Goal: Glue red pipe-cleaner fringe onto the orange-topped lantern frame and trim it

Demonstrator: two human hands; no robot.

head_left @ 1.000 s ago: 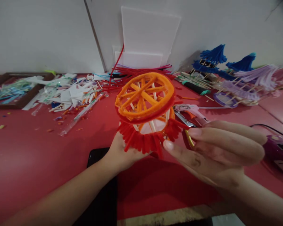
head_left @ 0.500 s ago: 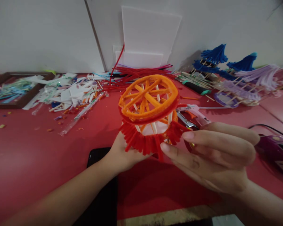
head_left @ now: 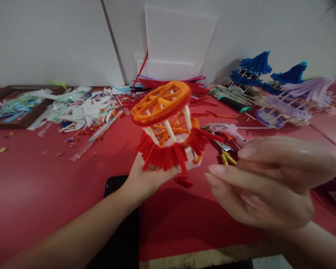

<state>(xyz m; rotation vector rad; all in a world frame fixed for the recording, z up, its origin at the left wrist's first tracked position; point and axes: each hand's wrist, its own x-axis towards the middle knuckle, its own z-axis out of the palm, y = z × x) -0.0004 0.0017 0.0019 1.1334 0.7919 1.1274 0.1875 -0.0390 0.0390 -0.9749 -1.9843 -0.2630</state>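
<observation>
Left hand (head_left: 148, 179) clamped round the base of the stick frame (head_left: 170, 131), propping it above the red table (head_left: 190, 224), inward of its near edge, apparently to present the fringe (head_left: 165, 157); right hand (head_left: 263, 190) just beside, empty, fingers loosely parted. Scissors (head_left: 226, 149) lie beyond, seemingly within easy reach.

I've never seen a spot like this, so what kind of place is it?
Probably a craft workshop or hobby table: there's a pink glue gun, a heap of red fuzzy stems, and small blue-roofed models by the wall.
</observation>
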